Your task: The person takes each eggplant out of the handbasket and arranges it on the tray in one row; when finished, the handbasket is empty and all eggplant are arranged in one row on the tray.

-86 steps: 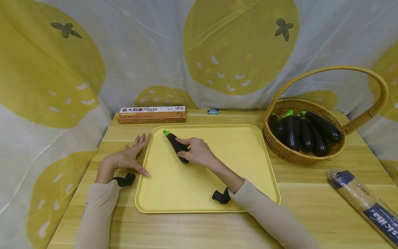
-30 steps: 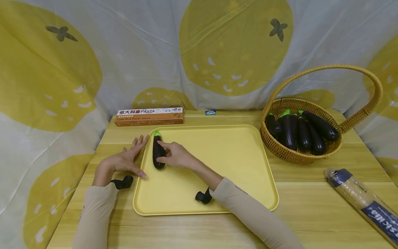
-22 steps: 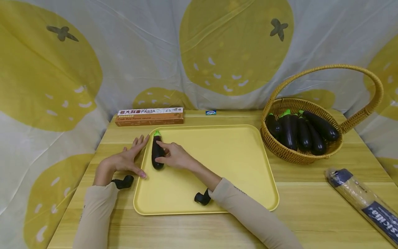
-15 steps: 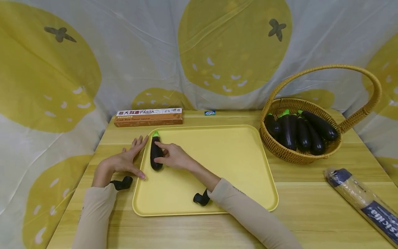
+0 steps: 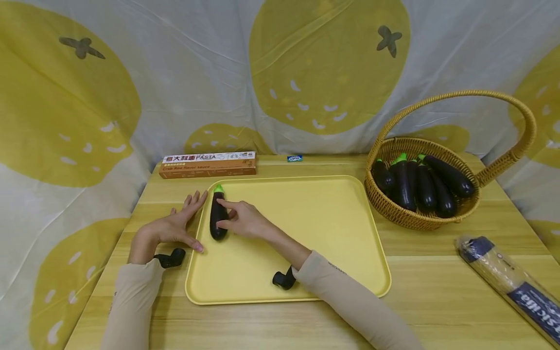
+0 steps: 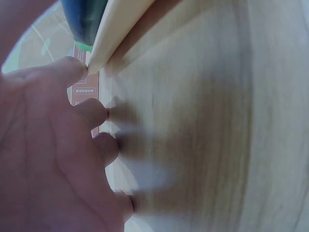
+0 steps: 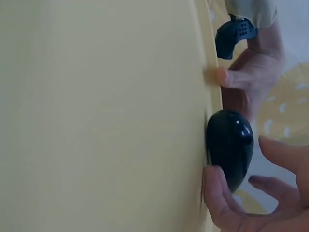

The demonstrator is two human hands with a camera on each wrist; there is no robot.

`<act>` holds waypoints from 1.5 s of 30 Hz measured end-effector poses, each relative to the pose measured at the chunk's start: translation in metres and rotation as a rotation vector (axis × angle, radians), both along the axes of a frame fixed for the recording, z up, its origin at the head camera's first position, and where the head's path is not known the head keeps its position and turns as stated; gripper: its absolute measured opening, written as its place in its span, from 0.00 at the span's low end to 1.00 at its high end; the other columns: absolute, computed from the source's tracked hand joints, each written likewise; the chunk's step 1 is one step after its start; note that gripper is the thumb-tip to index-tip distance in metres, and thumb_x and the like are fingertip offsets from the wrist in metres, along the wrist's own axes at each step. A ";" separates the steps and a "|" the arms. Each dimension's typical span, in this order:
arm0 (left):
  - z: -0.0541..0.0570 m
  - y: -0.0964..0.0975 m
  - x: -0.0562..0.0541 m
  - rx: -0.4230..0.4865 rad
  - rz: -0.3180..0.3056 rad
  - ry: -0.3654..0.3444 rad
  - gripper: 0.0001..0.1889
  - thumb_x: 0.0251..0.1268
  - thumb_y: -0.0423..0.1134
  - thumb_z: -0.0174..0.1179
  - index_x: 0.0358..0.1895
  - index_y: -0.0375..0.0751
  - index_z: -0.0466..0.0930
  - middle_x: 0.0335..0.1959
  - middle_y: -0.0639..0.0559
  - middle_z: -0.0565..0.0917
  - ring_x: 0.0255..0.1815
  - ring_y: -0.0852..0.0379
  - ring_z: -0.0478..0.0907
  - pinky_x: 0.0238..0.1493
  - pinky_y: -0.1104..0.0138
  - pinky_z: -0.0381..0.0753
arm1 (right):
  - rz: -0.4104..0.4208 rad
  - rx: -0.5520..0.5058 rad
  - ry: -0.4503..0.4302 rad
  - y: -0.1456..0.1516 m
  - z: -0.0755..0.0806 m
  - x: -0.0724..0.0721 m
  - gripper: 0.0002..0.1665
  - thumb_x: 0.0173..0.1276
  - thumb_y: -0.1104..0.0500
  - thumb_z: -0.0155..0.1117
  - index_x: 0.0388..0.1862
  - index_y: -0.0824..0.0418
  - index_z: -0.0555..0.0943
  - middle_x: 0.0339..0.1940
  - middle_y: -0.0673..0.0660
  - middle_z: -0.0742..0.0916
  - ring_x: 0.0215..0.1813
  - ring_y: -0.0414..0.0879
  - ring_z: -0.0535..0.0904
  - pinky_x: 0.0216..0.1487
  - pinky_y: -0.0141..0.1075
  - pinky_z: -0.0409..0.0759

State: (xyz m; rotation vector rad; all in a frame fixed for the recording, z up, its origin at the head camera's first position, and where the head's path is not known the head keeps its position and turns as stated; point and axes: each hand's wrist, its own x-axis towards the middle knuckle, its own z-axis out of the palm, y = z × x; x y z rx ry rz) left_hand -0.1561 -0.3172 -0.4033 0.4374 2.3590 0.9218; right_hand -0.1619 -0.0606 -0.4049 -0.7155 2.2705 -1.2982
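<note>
An eggplant (image 5: 218,229) with a green cap lies lengthwise inside the left edge of the yellow tray (image 5: 302,233). My right hand (image 5: 249,221) reaches it from the right. In the right wrist view fingertips (image 7: 214,174) rest against the eggplant's side (image 7: 231,135), low by the tray, while the thumb stands off it. My left hand (image 5: 172,226) spreads at the tray's left side, thumb at the rim. In the left wrist view its index finger meets the rim (image 6: 104,48) and other fingertips (image 6: 104,113) stand on the table.
A wicker basket (image 5: 404,221) with several eggplants and a tall handle stands at right. Behind the tray lie a pasta box (image 5: 207,170) and a small blue packet (image 5: 294,158). A bag of pasta (image 5: 509,282) lies at front right; a patterned cloth (image 5: 210,73) hangs behind.
The eggplant has gone left and turned from a slant to nearly parallel with the tray's left edge. My right hand has moved left with it, its grip loosened. My left hand stays put.
</note>
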 end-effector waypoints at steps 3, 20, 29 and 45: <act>0.000 0.000 0.000 -0.005 -0.003 0.003 0.79 0.42 0.49 0.85 0.85 0.47 0.24 0.82 0.31 0.20 0.81 0.28 0.13 0.69 0.22 0.19 | 0.006 0.015 0.002 0.012 0.005 -0.002 0.39 0.76 0.53 0.66 0.82 0.51 0.64 0.55 0.63 0.88 0.52 0.47 0.88 0.42 0.29 0.82; 0.001 -0.004 0.001 0.000 -0.008 0.015 0.79 0.42 0.47 0.85 0.85 0.45 0.23 0.82 0.31 0.18 0.80 0.28 0.11 0.69 0.23 0.16 | -0.085 0.042 0.131 0.187 0.060 0.000 0.38 0.79 0.48 0.62 0.83 0.49 0.62 0.71 0.61 0.78 0.70 0.56 0.78 0.68 0.54 0.79; 0.002 -0.004 0.001 0.003 -0.015 0.017 0.79 0.43 0.47 0.85 0.85 0.45 0.23 0.81 0.30 0.18 0.80 0.27 0.11 0.69 0.23 0.17 | -0.247 0.151 0.202 0.272 0.074 0.015 0.37 0.80 0.44 0.59 0.83 0.40 0.61 0.74 0.56 0.73 0.76 0.60 0.69 0.70 0.64 0.71; 0.000 -0.001 0.001 0.002 -0.011 0.016 0.79 0.42 0.48 0.85 0.85 0.46 0.23 0.82 0.31 0.18 0.80 0.27 0.12 0.69 0.23 0.18 | -0.476 0.296 0.263 0.353 0.060 0.021 0.45 0.80 0.45 0.59 0.87 0.46 0.49 0.81 0.78 0.56 0.77 0.81 0.56 0.64 0.79 0.61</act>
